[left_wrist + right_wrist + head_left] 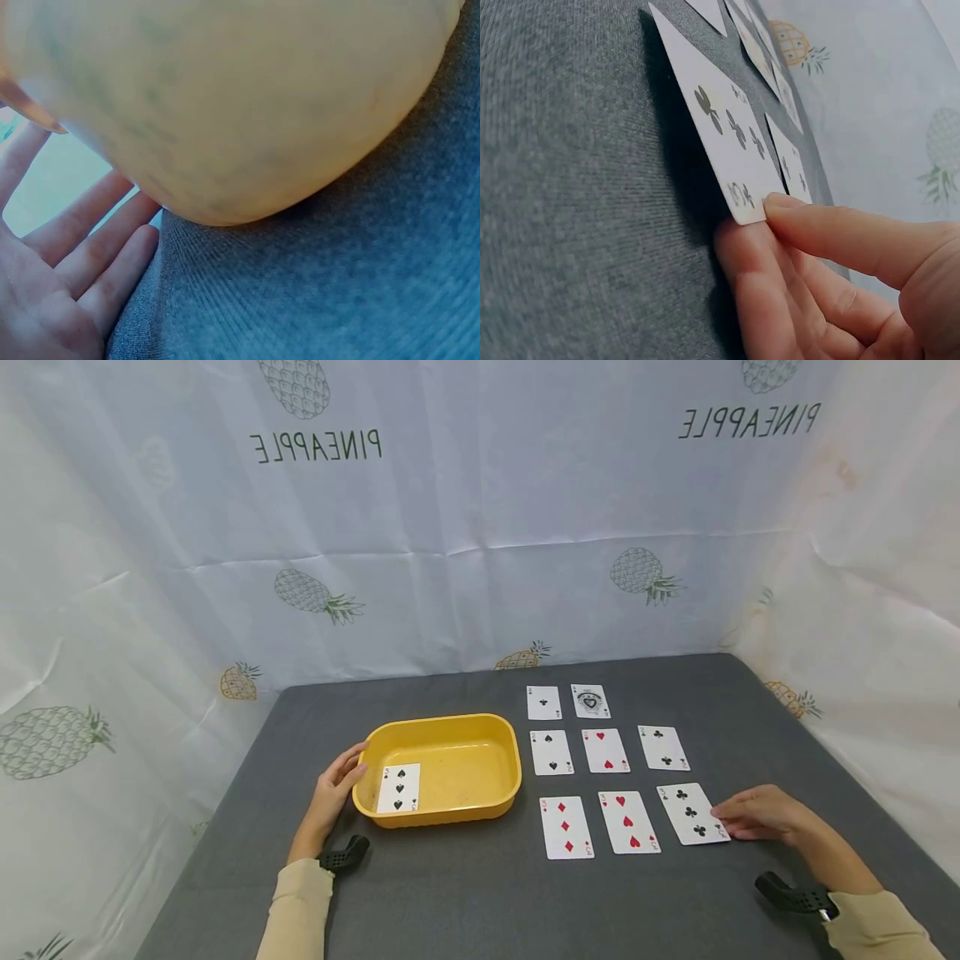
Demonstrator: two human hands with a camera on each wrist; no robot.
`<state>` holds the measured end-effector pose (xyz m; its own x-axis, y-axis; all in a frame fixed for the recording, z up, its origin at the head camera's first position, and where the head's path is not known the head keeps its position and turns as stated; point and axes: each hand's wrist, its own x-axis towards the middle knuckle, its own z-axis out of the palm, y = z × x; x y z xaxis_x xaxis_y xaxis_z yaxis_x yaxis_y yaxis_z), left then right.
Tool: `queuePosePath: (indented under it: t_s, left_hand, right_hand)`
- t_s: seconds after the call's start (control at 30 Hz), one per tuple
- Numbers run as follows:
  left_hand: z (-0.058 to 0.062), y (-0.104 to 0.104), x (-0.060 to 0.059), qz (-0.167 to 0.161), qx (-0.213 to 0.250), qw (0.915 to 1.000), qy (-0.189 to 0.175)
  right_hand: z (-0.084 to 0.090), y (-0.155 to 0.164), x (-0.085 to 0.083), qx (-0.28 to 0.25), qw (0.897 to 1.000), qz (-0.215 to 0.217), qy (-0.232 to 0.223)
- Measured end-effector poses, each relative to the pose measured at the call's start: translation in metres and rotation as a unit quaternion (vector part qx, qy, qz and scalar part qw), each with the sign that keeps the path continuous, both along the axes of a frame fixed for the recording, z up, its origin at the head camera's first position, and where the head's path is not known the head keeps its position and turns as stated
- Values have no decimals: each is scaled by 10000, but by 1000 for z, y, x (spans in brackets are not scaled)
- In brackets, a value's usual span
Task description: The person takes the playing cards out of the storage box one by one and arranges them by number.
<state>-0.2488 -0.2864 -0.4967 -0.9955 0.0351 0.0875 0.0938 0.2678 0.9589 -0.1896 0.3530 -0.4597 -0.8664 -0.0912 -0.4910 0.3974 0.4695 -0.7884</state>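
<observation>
My right hand pinches a corner of the three of clubs between thumb and fingers. In the right wrist view that card tilts up off the cloth, with a shadow beneath it. At the left end of a yellow tray, my left hand touches the rim. Its fingers lie fairly straight near the tray's outer wall in the left wrist view. The three of spades lies face up inside the tray, at the near left; whether other cards lie under it is hidden.
Face-up cards lie in rows right of the tray: the three of diamonds and three of hearts in front, twos of spades, hearts and clubs behind, two aces farthest back. A pineapple-print curtain surrounds the grey table.
</observation>
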Motion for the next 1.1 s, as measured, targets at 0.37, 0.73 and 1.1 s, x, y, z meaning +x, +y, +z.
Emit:
queuePosePath:
  t_s: [0.37,0.73,1.1]
  left_hand:
    - [3,2,2,-48,80,10000,26]
    - [4,1,2,41,-18,9999,-111]
    - [1,0,2,18,47,9999,-155]
  right_hand:
    - [7,-3,-2,119,9999,106,35]
    - [25,-71,-28,-1911,9774,897,67]
    - [47,-187,-43,-1987,9708,1322,242]
